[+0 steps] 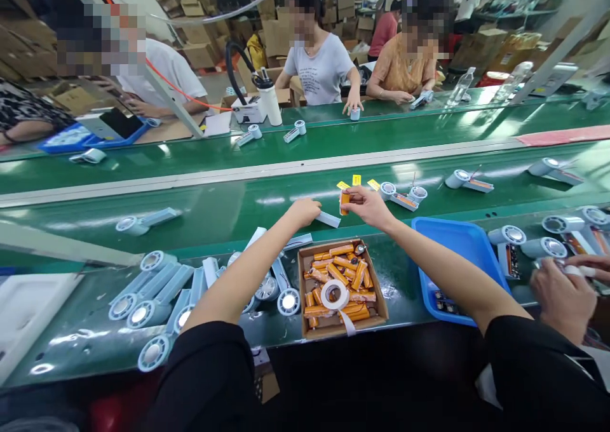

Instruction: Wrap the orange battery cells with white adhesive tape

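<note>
My right hand point(370, 207) pinches an orange-wrapped battery point(344, 203) upright between thumb and fingers, above the green belt. Close by on the left, my left hand point(304, 212) is closed over a light-blue handheld fan point(328, 219); its handle sticks out to the right, and the rest is hidden by the hand. Below both hands stands an open cardboard box point(343, 331) full of orange batteries point(340, 273). A roll of white tape point(334, 295) lies on top of them.
Light-blue fans point(152, 311) crowd the bench at left. A blue tray point(457, 229) sits right of the box, with a co-worker's hands point(565, 292) beyond it. Yellow labels point(356, 180) and opened fans point(405, 197) are on the belt ahead. People sit across the line.
</note>
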{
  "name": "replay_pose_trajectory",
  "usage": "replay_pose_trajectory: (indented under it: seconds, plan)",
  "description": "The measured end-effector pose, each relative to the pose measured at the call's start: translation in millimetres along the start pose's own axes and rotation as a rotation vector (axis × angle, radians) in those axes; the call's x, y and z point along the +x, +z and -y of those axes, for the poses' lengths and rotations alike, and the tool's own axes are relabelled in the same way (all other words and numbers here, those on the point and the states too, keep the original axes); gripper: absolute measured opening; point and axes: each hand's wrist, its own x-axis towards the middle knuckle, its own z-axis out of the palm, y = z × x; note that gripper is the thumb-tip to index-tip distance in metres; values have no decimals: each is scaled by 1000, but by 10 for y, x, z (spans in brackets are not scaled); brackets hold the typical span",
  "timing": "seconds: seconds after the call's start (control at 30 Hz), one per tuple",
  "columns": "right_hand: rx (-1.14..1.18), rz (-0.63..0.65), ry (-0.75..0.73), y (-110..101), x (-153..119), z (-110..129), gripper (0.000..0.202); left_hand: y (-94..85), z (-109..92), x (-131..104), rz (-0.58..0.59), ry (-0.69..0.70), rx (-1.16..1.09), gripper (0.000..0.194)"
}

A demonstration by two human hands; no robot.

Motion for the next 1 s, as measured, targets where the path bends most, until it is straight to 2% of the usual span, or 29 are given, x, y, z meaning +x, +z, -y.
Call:
replay_pose_trajectory:
  seconds: [0.17, 0.27, 0.37, 0.5, 0.7, 0.87, 1.0]
  plan:
    - [-160, 101, 24, 102, 139, -202, 52, 13, -104, -66, -12, 11, -36, 30]
    - [-231, 119, 15, 96, 144, -247, 53, 80, -165, -89, -20, -57, -104, 35]
    - [-294, 131, 15, 92, 161, -313, 45, 124, -191, -35, 4, -124, -146, 28]
    - [-437, 162, -16, 99, 195, -408, 39, 90, -115, 110, 29, -152, -229, 17]
    - [-889, 361, -36, 89, 168, -466, 41, 58, -66, 206, -28, -224, -346, 20]
    - [-1121, 489, -15, 136, 170, -482, 38, 179, -167, 300, -92, -303, -392, 21]
    - [-1252, 544, -9, 236, 194, -484, 42, 280, -205, 371, -129, -322, -427, 21]
